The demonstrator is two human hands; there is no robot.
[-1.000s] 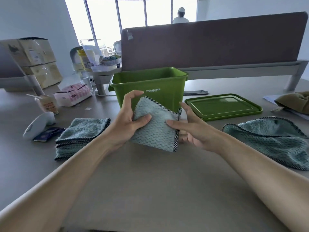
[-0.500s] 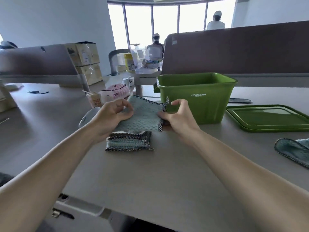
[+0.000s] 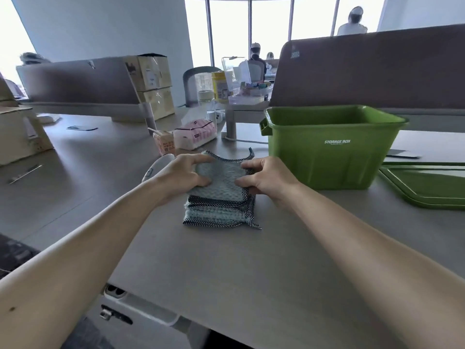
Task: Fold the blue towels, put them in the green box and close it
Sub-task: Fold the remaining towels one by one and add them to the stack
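**Blue towel lands on the stack, box not yet loaded**

The blue towel point(image 3: 219, 177), folded to a small square, now lies on top of the folded stack point(image 3: 221, 210) at the centre of the frame; a second ago it was held in the air in front of the green box, and half a second ago it hovered just above the stack. Both hands have come down with it. The left hand point(image 3: 181, 176) pinches its left edge between thumb and fingers, and the right hand point(image 3: 266, 180) is closed on its right edge the same way, so the towel is gripped at both sides while it rests on the pile. Its far corners curl upward, so it seems not quite squared.

This suggests one more towel is done with folding and the stack is growing. The green box point(image 3: 332, 147), to the right of centre, stands open and shows no towel inside from this angle. Its lid point(image 3: 425, 185) lies flat at the right edge of the frame, apart from the box. Packing and closing remain; an unfolded towel seen earlier to the right is now out of frame.

The table point(image 3: 239, 273) is a pale, smooth desk surface. At upper centre sit a pink tissue pack point(image 3: 195, 134) and a small carton point(image 3: 164, 143). Beyond stand brown desk dividers point(image 3: 377, 69), cardboard boxes point(image 3: 153, 84) at upper left, tall bright windows and distant people.
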